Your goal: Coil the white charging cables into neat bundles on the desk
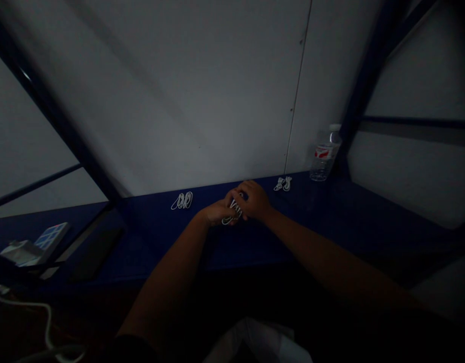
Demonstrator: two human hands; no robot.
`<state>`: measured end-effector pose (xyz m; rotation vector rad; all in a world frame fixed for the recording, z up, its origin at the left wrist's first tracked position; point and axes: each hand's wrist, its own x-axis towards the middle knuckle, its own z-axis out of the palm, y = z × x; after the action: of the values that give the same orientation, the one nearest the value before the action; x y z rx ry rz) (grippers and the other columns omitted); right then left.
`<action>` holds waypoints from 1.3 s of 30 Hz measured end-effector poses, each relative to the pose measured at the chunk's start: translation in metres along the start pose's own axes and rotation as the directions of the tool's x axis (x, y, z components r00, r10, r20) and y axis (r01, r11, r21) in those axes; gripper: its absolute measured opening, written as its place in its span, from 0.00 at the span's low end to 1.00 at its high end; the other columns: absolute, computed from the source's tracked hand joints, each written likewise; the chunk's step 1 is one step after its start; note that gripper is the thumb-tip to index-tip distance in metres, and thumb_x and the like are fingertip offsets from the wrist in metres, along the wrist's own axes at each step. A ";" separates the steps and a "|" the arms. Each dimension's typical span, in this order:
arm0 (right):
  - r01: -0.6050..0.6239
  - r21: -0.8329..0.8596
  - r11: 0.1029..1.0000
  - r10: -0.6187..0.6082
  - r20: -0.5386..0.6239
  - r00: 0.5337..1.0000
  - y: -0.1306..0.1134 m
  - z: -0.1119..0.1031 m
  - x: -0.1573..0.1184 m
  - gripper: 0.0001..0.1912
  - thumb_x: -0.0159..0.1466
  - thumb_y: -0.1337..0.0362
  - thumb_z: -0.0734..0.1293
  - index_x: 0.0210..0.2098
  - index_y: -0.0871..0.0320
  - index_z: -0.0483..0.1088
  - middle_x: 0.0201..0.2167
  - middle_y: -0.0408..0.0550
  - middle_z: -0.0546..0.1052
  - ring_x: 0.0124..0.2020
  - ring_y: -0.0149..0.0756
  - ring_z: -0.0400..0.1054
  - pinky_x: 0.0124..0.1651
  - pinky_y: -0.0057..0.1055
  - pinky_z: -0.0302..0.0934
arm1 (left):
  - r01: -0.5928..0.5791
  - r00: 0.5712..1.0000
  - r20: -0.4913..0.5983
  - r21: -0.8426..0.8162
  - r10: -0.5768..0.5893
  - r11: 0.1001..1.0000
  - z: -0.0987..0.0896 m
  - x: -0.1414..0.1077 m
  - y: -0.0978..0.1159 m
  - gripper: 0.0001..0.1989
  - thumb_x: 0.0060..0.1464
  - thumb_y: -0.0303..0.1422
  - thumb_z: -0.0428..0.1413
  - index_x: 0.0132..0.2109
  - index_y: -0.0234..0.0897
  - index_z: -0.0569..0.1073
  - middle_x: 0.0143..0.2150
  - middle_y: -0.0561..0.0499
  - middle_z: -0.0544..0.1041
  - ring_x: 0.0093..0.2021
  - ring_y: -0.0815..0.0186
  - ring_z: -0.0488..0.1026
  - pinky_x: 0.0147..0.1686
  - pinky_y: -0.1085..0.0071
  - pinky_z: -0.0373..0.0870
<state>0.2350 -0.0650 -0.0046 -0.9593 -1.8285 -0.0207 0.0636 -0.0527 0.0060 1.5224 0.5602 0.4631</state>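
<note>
Over the middle of the blue shelf, my left hand (pixel 218 212) and my right hand (pixel 253 200) meet around a white cable (pixel 236 207). Several of its strands show between the fingers, and one loop hangs over the left palm. The fingers of both hands are curled round the cable. To the left, a coiled white cable bundle (pixel 182 200) lies on the shelf, apart from my hands. Right of my hands, near the wall, lie two small tied white cables (pixel 283 184). The cable's ends are hidden in my grip.
A clear plastic bottle (pixel 325 155) stands at the shelf's right rear by a blue post. On the left are a blue-and-white box (pixel 51 237) and a dark flat object (pixel 96 253). A thick white cord (pixel 47 315) hangs lower left. The blue shelf (pixel 153 242) backs onto a pale wall.
</note>
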 end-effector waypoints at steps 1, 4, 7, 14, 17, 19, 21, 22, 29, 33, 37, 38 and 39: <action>-0.038 0.064 0.997 0.037 0.027 0.999 0.001 0.000 -0.001 0.12 0.66 0.56 0.62 0.34 0.56 0.71 0.31 0.49 0.75 0.34 0.39 0.67 0.40 0.36 0.60 | -0.027 0.999 -0.017 0.004 0.027 1.000 0.000 0.000 0.000 0.44 0.42 0.24 0.60 0.65 0.38 0.52 0.36 0.46 0.77 0.22 0.70 0.71 0.22 0.75 0.62; -0.117 0.236 0.965 0.087 0.132 0.987 0.003 0.002 -0.004 0.13 0.68 0.55 0.61 0.40 0.55 0.72 0.35 0.47 0.77 0.28 0.34 0.68 0.33 0.31 0.60 | -0.056 0.995 -0.082 -0.001 0.056 0.998 0.001 0.001 0.000 0.49 0.41 0.22 0.61 0.68 0.40 0.47 0.35 0.49 0.76 0.22 0.71 0.70 0.23 0.74 0.63; -0.111 0.267 0.957 0.084 0.113 0.990 0.006 0.004 -0.004 0.13 0.65 0.54 0.64 0.37 0.55 0.73 0.37 0.48 0.79 0.29 0.34 0.70 0.33 0.31 0.62 | -0.027 0.992 -0.121 -0.008 0.025 1.000 0.004 0.001 0.000 0.49 0.41 0.22 0.63 0.67 0.40 0.50 0.35 0.50 0.75 0.24 0.71 0.71 0.24 0.74 0.65; -0.282 0.241 0.929 0.310 -0.088 0.947 0.016 -0.001 0.002 0.18 0.60 0.49 0.68 0.26 0.58 0.72 0.20 0.44 0.73 0.22 0.33 0.65 0.27 0.29 0.56 | -0.021 0.991 -0.134 -0.044 0.015 0.999 0.009 0.000 0.004 0.41 0.42 0.25 0.66 0.63 0.40 0.60 0.43 0.46 0.74 0.34 0.68 0.74 0.33 0.72 0.70; -0.304 0.185 0.935 0.337 -0.188 0.923 0.021 -0.006 0.004 0.18 0.60 0.50 0.68 0.24 0.58 0.71 0.19 0.43 0.71 0.21 0.32 0.63 0.27 0.29 0.54 | 0.032 0.990 -0.143 0.097 -0.018 0.995 0.006 0.004 -0.001 0.32 0.42 0.30 0.68 0.55 0.35 0.67 0.36 0.49 0.74 0.30 0.70 0.71 0.29 0.73 0.68; -0.291 0.154 0.944 0.318 -0.200 0.927 0.024 -0.006 0.005 0.18 0.61 0.51 0.68 0.23 0.58 0.71 0.19 0.43 0.70 0.22 0.32 0.62 0.27 0.30 0.54 | 0.066 0.982 -0.185 0.223 -0.024 0.973 0.006 0.008 -0.003 0.24 0.42 0.36 0.68 0.47 0.33 0.72 0.29 0.53 0.71 0.24 0.73 0.66 0.25 0.75 0.63; -0.242 0.121 0.963 0.263 -0.204 0.943 0.024 -0.004 0.005 0.18 0.62 0.52 0.67 0.22 0.57 0.70 0.20 0.44 0.69 0.24 0.33 0.62 0.29 0.31 0.56 | 0.099 0.969 -0.245 0.319 -0.019 0.943 0.008 0.010 -0.004 0.20 0.43 0.40 0.67 0.41 0.33 0.73 0.26 0.55 0.69 0.22 0.73 0.63 0.22 0.75 0.58; -0.208 0.108 0.972 0.227 -0.208 0.952 0.023 -0.002 0.006 0.18 0.63 0.53 0.66 0.22 0.57 0.70 0.22 0.45 0.69 0.25 0.33 0.63 0.31 0.32 0.57 | 0.115 0.964 -0.264 0.348 -0.020 0.930 0.009 0.010 -0.003 0.20 0.43 0.41 0.66 0.39 0.33 0.74 0.26 0.55 0.69 0.22 0.73 0.62 0.22 0.75 0.56; -0.040 0.057 0.998 0.047 -0.138 0.989 0.011 -0.001 0.004 0.12 0.66 0.56 0.64 0.33 0.56 0.72 0.33 0.51 0.72 0.37 0.40 0.67 0.44 0.37 0.63 | 0.072 0.990 -0.131 0.195 -0.046 0.978 0.020 0.007 0.000 0.26 0.43 0.42 0.67 0.48 0.35 0.73 0.32 0.52 0.72 0.24 0.74 0.62 0.21 0.76 0.54; 0.007 0.118 0.993 0.001 -0.064 0.998 0.008 -0.003 0.004 0.16 0.69 0.54 0.59 0.34 0.56 0.73 0.34 0.51 0.71 0.38 0.39 0.67 0.46 0.38 0.63 | 0.073 0.992 -0.113 0.173 -0.054 0.982 0.018 0.009 -0.005 0.23 0.46 0.44 0.66 0.42 0.32 0.73 0.26 0.53 0.69 0.21 0.74 0.62 0.21 0.75 0.58; -0.005 0.304 0.953 0.013 -0.026 1.000 0.014 -0.007 0.006 0.23 0.71 0.50 0.54 0.36 0.56 0.74 0.38 0.51 0.72 0.43 0.39 0.68 0.49 0.38 0.62 | 0.127 0.991 -0.058 0.076 -0.123 0.989 0.013 0.009 -0.006 0.19 0.50 0.41 0.63 0.41 0.31 0.71 0.31 0.47 0.75 0.26 0.69 0.72 0.27 0.72 0.67; -0.009 0.346 0.938 0.020 -0.030 0.999 0.016 -0.008 0.007 0.24 0.72 0.49 0.52 0.37 0.56 0.74 0.38 0.51 0.73 0.43 0.39 0.68 0.50 0.38 0.62 | 0.130 0.990 -0.059 0.043 -0.128 0.991 0.012 0.009 -0.005 0.17 0.51 0.39 0.63 0.43 0.31 0.72 0.31 0.47 0.76 0.26 0.69 0.72 0.26 0.72 0.67; -0.010 0.380 0.925 0.023 -0.028 0.999 0.019 -0.010 0.007 0.25 0.72 0.49 0.52 0.37 0.56 0.74 0.38 0.50 0.73 0.43 0.38 0.69 0.50 0.37 0.61 | 0.133 0.990 -0.056 0.014 -0.132 0.991 0.012 0.008 -0.004 0.16 0.51 0.37 0.63 0.44 0.32 0.72 0.30 0.48 0.75 0.24 0.71 0.71 0.25 0.74 0.65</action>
<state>0.2532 -0.0520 -0.0019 -0.6935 -1.7111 0.3175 0.0769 -0.0572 0.0013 1.4825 0.7054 0.3995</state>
